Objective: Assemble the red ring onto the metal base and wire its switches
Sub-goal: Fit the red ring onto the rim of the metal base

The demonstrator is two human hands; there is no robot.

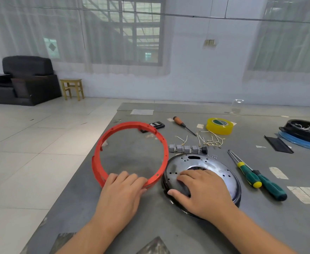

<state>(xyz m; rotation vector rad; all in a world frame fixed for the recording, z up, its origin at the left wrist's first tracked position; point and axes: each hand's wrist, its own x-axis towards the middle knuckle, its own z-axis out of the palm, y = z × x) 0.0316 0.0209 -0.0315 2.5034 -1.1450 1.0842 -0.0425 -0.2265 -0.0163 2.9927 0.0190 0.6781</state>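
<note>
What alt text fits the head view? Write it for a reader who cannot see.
A person's left hand rests on the near rim of a red plastic ring while the right hand lies on a round metal base beside it on a grey table. Behind lie grey switches, short wires, screwdrivers and yellow tape.

Soft, even daylight filters through sheer-curtained barred windows point(123, 32); shadows stay faint, edges bow with wide-angle distortion, detail slightly soft

**Colours on your bench**

Under your left hand point(122, 189) you are seeing a red ring point(130, 153). Under your right hand point(203, 189), a silver-and-black metal base point(205, 162) is showing. Beyond it, yellow tape point(219, 126), grey switches point(184, 149) and green-and-yellow screwdrivers point(258, 177) are lying.
</note>
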